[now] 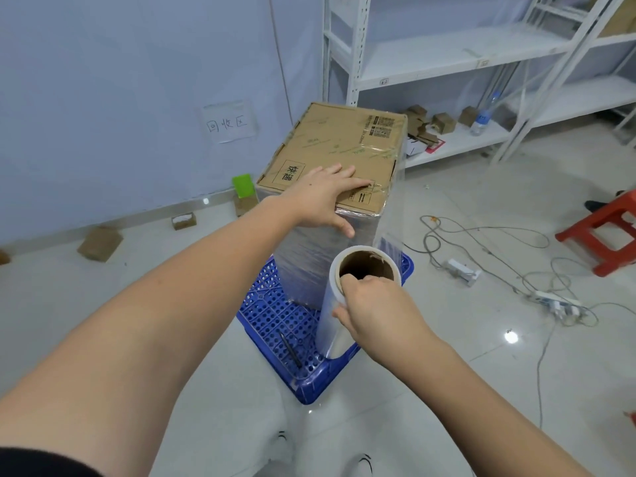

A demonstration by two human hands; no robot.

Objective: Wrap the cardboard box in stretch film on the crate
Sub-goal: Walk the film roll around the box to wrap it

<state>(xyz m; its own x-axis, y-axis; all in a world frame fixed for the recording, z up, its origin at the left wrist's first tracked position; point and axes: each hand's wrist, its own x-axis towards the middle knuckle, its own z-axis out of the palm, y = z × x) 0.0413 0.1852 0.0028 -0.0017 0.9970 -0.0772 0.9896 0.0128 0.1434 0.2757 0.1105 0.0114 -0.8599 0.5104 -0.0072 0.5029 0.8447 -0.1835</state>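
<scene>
From the head camera, the cardboard box (330, 156) stands upright on the blue plastic crate (275, 325), which lies on the tiled floor, and its side walls are already covered with several layers of clear film while the top face is bare cardboard. The left hand (323, 197) lies flat on the near edge of the box top, the fingers straight and spread, the thumb hanging over the front wall; it presses the box and grips nothing. The right hand (375, 304) is lower and nearer to the camera, and its fingers are curled over the rim of the stretch film roll (347, 294), the fingertips hooked into the open cardboard core. The roll is held upright, so its long axis is parallel to the tall axis of the box, and it is just beside the near right corner of the box. A sheet of film (392, 215) runs from the roll up along that corner. I judge the next pass must carry the roll around the right side, away from the person, with the box steadied by the left hand.
</scene>
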